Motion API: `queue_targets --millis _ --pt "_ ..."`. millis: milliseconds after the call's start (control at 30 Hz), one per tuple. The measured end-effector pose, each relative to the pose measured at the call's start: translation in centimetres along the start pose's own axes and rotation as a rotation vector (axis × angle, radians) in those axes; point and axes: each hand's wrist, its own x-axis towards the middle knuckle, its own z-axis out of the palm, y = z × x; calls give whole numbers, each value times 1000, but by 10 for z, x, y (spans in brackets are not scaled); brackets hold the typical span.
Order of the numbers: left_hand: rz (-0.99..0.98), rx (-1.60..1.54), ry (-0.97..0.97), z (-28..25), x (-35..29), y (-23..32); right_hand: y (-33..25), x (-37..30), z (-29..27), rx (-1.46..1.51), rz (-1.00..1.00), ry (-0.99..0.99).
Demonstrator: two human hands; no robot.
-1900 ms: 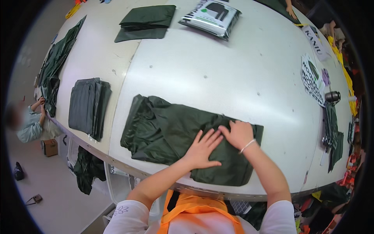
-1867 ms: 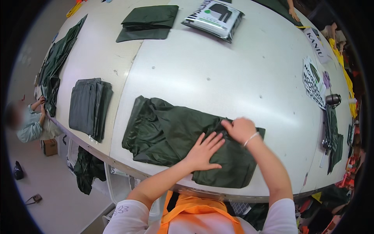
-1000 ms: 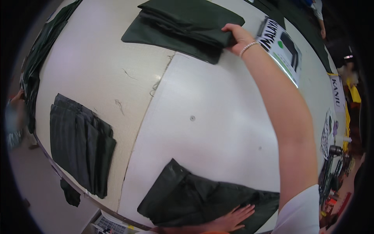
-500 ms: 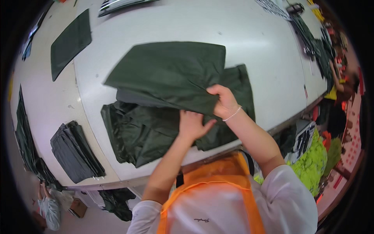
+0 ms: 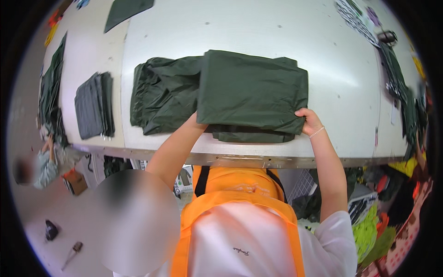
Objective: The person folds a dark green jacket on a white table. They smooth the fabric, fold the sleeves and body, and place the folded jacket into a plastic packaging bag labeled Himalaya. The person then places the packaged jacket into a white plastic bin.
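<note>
Over the garment (image 5: pixel 168 94) on the table (image 5: pixel 344 115), the bundle (image 5: pixel 254 90) is pinched at its near right corner by the right hand (image 5: pixel 310 122); the left hand (image 5: pixel 198 123) is mostly hidden, its grip unclear. Folds should be kept square.

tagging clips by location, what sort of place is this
Most likely a garment finishing or packing workshop: a wide white worktable bears a large folded dark green fabric bundle and a neat stack of folded dark grey fabric.

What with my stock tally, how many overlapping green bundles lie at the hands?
2: the upper folded bundle, pinched by the right hand, and the wrinkled bundle partly beneath it. More may be hidden.
</note>
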Motion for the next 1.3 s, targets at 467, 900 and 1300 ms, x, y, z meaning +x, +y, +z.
queue_targets --millis 467,900,1300 --pt "-595 396 253 -73 -37 -105 -12 -22 46 -1316 -530 570" --pt "-1140 40 1154 -47 -161 -46 27 39 117 -2226 -1043 100" --pt "-1081 -1620 1305 -91 -166 -89 73 22 130 -2434 -986 -79"
